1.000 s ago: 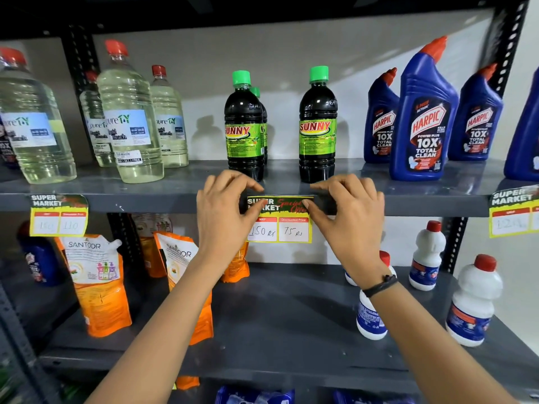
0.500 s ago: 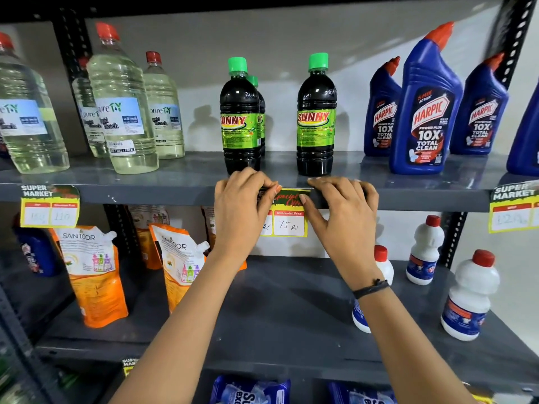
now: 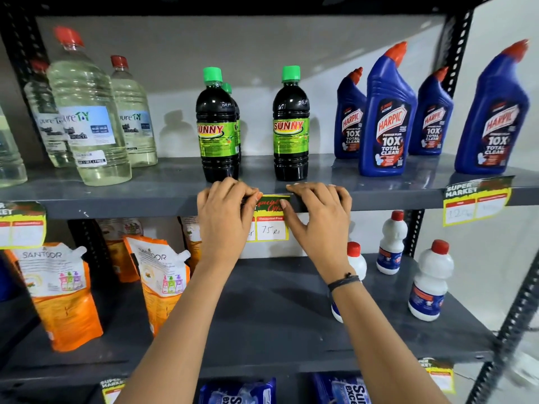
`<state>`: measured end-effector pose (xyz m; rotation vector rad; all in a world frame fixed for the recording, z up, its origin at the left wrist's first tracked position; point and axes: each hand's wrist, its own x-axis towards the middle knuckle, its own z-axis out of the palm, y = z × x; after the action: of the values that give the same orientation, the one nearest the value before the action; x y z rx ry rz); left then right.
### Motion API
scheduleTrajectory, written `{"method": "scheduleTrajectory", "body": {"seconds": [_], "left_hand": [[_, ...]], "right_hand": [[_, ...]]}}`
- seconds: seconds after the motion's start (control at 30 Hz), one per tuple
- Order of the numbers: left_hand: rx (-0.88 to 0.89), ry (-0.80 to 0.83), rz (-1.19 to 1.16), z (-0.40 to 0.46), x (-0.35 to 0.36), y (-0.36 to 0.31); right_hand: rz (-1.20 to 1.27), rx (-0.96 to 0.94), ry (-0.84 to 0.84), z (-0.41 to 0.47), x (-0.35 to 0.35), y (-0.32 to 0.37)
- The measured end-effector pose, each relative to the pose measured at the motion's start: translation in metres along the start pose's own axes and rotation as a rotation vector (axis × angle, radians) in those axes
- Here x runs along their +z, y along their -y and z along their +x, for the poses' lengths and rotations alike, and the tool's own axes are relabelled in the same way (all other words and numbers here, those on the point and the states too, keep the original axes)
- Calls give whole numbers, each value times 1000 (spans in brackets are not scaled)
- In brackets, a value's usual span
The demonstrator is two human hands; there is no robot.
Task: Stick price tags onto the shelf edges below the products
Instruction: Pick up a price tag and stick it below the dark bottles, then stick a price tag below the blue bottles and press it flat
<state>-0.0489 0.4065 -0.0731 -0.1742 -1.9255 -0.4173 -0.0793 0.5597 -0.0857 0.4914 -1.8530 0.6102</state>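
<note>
Covering the left half of the price tag (image 3: 269, 218) with my left hand (image 3: 223, 214), so only "75" reads. My right hand (image 3: 316, 217) hides its top right corner. Both hands have fingers pressed flat on the tag against the shelf edge (image 3: 131, 205), right below two Sunny bottles (image 3: 217, 126). Harpic bottles (image 3: 385, 118) stand right, clear bottles (image 3: 87, 112) left; two more tags there are blurry.

Even, fairly bright light falls from above and in front, casting soft bottle shadows on the back wall (image 3: 180, 129) and a dull sheen on the grey shelf (image 3: 163, 176). Wide-angle bending curves the uprights; the right edge smears with motion blur, the centre stays sharper
</note>
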Motion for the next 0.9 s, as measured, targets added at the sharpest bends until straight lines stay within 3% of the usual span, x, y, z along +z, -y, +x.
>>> {"method": "scheduleTrajectory", "body": {"seconds": [0.17, 0.37, 0.5, 0.6, 0.67, 0.73, 0.8, 0.9], "left_hand": [[-12, -1, -25, -3, 0, 2], [-66, 74, -79, 3, -9, -7], [-166, 41, -49, 4, -13, -24], [-244, -56, 67, -9, 1, -62], [-237, -102, -24, -15, 54, -138], [-217, -40, -58, -23, 59, -155], [-163, -58, -82, -30, 116, -224], [-103, -40, -175, -28, 127, -242]], "right_hand": [[-38, -39, -12, -3, 1, -2], [32, -129, 105, -8, -19, -18], [112, -31, -9, -32, -54, -41], [112, 19, -98, -45, -88, -83], [33, 85, -127, -43, -136, -160], [11, 109, -188, -37, -140, -180], [13, 138, -171, -29, -170, -249], [14, 141, -162, -20, -167, -257]]}}
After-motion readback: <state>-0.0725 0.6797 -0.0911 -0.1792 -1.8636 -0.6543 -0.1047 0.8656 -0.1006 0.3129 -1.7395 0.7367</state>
